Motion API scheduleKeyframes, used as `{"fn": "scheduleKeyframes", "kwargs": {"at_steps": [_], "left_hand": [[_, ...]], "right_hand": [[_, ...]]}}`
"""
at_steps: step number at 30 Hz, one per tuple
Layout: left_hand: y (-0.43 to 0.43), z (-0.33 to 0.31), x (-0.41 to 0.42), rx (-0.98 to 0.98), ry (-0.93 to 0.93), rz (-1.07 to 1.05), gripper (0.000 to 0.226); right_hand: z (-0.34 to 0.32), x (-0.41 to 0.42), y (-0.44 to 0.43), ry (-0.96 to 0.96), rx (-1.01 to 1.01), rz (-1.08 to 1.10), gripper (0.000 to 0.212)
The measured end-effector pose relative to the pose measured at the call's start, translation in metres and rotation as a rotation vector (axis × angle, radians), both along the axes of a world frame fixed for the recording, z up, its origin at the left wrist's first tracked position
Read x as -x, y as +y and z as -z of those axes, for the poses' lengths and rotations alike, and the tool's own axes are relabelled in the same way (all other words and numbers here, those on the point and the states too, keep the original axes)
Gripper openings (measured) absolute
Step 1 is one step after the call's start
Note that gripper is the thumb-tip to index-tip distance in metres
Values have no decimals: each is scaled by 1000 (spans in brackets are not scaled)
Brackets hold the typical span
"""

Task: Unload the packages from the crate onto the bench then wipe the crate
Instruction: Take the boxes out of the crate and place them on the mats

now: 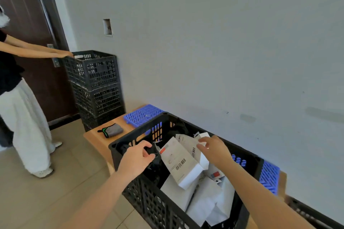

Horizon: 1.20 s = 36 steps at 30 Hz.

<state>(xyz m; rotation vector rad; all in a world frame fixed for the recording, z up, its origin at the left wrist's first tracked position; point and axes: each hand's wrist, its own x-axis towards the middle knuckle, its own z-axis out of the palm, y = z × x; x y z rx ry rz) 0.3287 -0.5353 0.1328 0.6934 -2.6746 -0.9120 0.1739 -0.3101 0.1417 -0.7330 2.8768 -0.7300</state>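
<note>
So, closest to us is the black plastic lattice crate (141,197), parked on the light wooden bench (96,139). Its near end is stuffed with soft white mailer bags (204,202). Lying on top of those is a long white cardboard box with a barcode and a red label (178,161).

Both our arms reach in over the rim. Our left hand (137,156) hovers over the left side of the crate with its fingers about half curled, right above some black wrapped stuff (154,169). We honestly can't tell if it's got hold of any of it. Our right hand (214,149) is loosely spread and gripping nothing. Its fingertips (202,144) are just at a small white box (203,134), which sticks up behind a flat white parcel with a barcode (188,144).

Past the crate, a blue plastic grid mat (141,115) lies on the bench top by the wall. More blue grid pokes out on the crate's right side. A folded grey cloth with a green-and-black edge (111,130) sits on the bench's far left end, apart from the crate.

Beyond the bench, a stack of black lattice crates (96,87) stands on the beige tiled floor (55,191) against the pale wall (223,42). Another person in a black top and white trousers (24,117) stands to the left with hands on the top crate's rim, in front of a dark brown door (28,15).
</note>
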Motion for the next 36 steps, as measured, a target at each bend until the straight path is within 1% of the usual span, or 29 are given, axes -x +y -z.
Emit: {"fn": "scheduleKeyframes", "kwargs": {"at_steps": [3, 4, 6, 8, 10, 14, 18, 22, 26, 30, 32, 36], "left_hand": [[22, 13, 14, 61, -167, 105, 44], [26, 18, 18, 74, -226, 133, 52], [33, 27, 26, 40, -326, 188, 74], [40, 33, 32, 7, -375, 229, 87], [47, 37, 36, -29, -378, 251, 91], [56, 44, 40, -217, -295, 234, 95], [53, 47, 38, -234, -191, 199, 93], [45, 40, 34, -351, -22, 153, 88], [25, 20, 31, -260, 140, 195, 87], [-6, -4, 14, -226, 310, 261, 87], [-30, -15, -1, -199, 365, 272, 84], [-93, -37, -28, -243, 413, 259, 76]], "right_hand": [[11, -22, 2, -70, -60, 17, 46], [15, -27, 3, -77, -83, 28, 49], [22, -35, 4, -100, -100, 40, 54], [29, -40, 4, -154, -42, 50, 56], [35, -45, 4, -226, 82, 53, 54], [41, -50, 2, -311, 249, 85, 46], [38, -53, 0, -337, 385, 155, 42], [29, -59, -9, -389, 547, 276, 36], [10, -71, -30, -423, 728, 337, 35], [-11, -96, -68, -440, 900, 342, 42], [-22, -114, -94, -436, 950, 332, 41], [-41, -145, -156, -434, 1057, 289, 40]]}}
